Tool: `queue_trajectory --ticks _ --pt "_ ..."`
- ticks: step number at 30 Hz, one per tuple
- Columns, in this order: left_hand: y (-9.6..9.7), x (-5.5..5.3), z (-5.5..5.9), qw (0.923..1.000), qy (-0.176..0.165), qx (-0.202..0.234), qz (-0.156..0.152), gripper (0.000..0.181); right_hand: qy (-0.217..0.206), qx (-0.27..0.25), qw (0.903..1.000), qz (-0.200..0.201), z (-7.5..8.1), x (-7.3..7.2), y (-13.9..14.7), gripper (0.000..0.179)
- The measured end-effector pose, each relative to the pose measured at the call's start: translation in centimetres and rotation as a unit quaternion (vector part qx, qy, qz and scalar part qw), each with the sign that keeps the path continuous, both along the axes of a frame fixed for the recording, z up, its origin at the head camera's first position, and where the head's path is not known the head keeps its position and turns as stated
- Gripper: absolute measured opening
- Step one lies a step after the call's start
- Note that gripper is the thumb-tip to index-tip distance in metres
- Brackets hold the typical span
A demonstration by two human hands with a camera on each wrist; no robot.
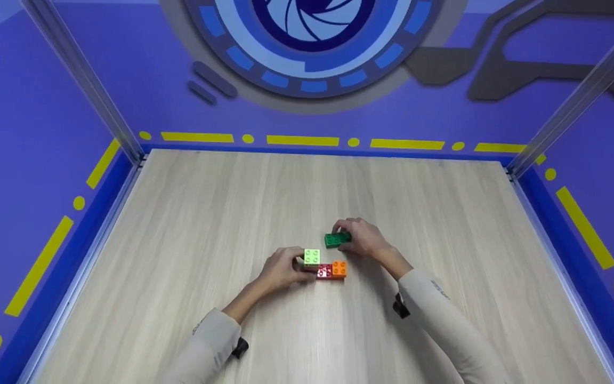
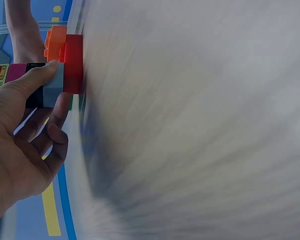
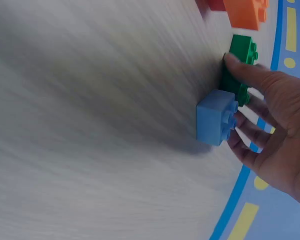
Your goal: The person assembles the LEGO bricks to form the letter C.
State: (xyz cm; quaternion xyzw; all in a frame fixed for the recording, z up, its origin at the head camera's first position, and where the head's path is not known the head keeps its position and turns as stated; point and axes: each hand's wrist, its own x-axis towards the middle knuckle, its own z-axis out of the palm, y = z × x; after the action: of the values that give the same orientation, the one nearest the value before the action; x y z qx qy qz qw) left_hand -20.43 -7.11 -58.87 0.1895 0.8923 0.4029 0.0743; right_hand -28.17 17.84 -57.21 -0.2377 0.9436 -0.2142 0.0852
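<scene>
My left hand (image 1: 280, 269) grips a stack of toy building bricks between thumb and fingers. From the top, the stack has a printed lime brick (image 1: 312, 257), a magenta brick (image 2: 16, 72), a black brick (image 2: 34, 100) and a grey-blue brick (image 2: 53, 89). It stands on one end of a red brick (image 1: 324, 271); an orange brick (image 1: 339, 268) sits on the other end. Just beyond, my right hand (image 1: 364, 238) pinches a long green brick (image 1: 332, 240). A light blue brick (image 3: 211, 120) adjoins the green one near my fingers, hidden by the hand in the head view.
A pale wood-grain table (image 1: 221, 202) lies under the bricks. Blue-purple panels with yellow marks (image 1: 303, 140) enclose its back and sides, with metal posts (image 1: 86, 80) at the far corners.
</scene>
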Motion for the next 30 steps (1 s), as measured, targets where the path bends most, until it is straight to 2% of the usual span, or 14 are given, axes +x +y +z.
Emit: queue_trajectory --ticks 4,8,14,22,28,30 --pt "0.4 -0.7 0.1 1.0 -0.002 0.004 -0.005 0.029 -0.014 -0.028 0.999 -0.032 0.3 0.5 1.3 0.034" --pt "0.8 -1.4 0.1 0.9999 0.007 0.009 -0.013 0.031 -0.01 -0.07 0.9964 -0.047 1.4 1.0 2.6 0.037" --pt "1.4 -1.9 -0.1 0.9998 0.008 0.013 -0.013 0.032 0.022 -0.129 0.9907 -0.037 3.2 2.4 3.9 0.038" --pt "1.5 -1.9 -0.1 0.9993 -0.005 0.027 -0.024 0.035 0.058 -0.139 0.9883 -0.024 4.5 4.6 4.0 0.038" --pt "0.9 -1.6 0.0 0.9998 -0.005 0.02 -0.004 0.037 0.013 -0.194 0.9809 -0.002 4.5 5.4 2.9 0.039" --pt "0.8 -1.5 0.1 0.9999 -0.001 0.014 -0.006 0.037 -0.003 -0.211 0.9775 -0.005 4.5 5.6 2.7 0.039"
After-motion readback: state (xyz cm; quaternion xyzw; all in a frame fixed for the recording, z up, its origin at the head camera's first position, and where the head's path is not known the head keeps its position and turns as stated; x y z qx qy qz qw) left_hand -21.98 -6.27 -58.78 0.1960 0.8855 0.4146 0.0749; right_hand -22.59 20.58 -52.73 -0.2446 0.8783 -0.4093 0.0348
